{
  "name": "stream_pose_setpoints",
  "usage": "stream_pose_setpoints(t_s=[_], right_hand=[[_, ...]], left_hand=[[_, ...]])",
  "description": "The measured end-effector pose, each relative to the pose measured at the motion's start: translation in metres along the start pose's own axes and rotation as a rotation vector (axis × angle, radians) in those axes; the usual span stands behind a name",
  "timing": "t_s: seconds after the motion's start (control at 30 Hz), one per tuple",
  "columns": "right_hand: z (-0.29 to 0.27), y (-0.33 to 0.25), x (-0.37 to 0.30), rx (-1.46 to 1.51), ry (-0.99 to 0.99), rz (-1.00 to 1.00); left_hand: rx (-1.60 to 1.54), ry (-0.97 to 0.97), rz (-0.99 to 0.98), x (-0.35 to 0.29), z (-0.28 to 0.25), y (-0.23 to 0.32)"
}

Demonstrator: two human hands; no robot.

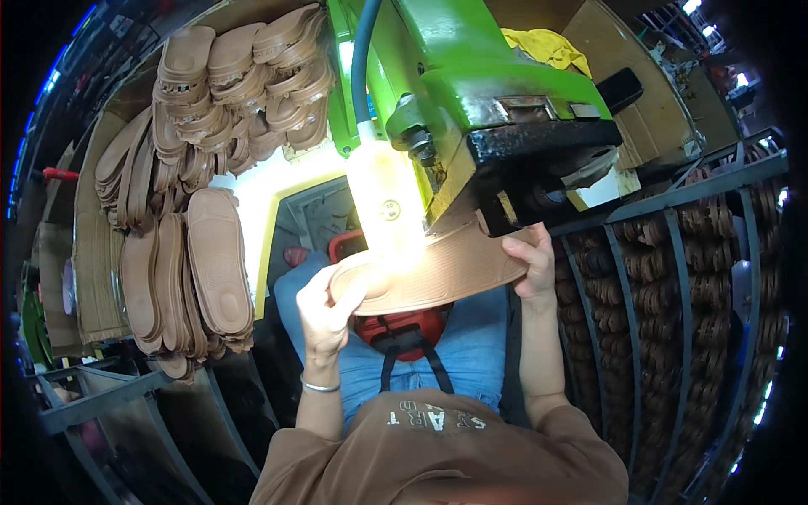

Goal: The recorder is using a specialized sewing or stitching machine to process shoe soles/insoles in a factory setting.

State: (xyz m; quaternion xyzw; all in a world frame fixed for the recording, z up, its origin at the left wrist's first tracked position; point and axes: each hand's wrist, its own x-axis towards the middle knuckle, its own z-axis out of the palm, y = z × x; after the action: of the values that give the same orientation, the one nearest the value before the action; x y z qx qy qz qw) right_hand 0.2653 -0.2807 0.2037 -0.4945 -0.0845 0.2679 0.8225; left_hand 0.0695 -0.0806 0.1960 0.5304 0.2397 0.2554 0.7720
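Seemingly for steadiness, my left hand (323, 316) and right hand (535, 265) pinch closed on the sole (467, 268) at both ends, beside the green machine (497, 88).

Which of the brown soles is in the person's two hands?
The brown sole that spans from the left hand to the right hand, at the green machine. The piled soles at the picture's left have no hand on them.
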Motion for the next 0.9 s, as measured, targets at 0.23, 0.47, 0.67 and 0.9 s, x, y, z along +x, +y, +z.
stream_pose_setpoints(t_s=[0.23,0.47,0.67,0.9], right_hand=[[0.028,0.015,0.005,-0.129,-0.132,0.103],[0.055,0.026,0.007,-0.206,-0.194,0.055],[0.02,0.071,-0.072,-0.378,-0.161,0.037],[-0.061,0.046,-0.156,-0.299,0.035,0.319]], left_hand=[[0.006,-0.078,-0.192,-0.041,-0.053,-0.014],[0.24,-0.338,-0.03,-0.002,0.015,-0.009],[0.327,-0.209,0.043,0.021,0.062,-0.03],[-0.07,-0.179,0.01,0.0,0.075,-0.022]])
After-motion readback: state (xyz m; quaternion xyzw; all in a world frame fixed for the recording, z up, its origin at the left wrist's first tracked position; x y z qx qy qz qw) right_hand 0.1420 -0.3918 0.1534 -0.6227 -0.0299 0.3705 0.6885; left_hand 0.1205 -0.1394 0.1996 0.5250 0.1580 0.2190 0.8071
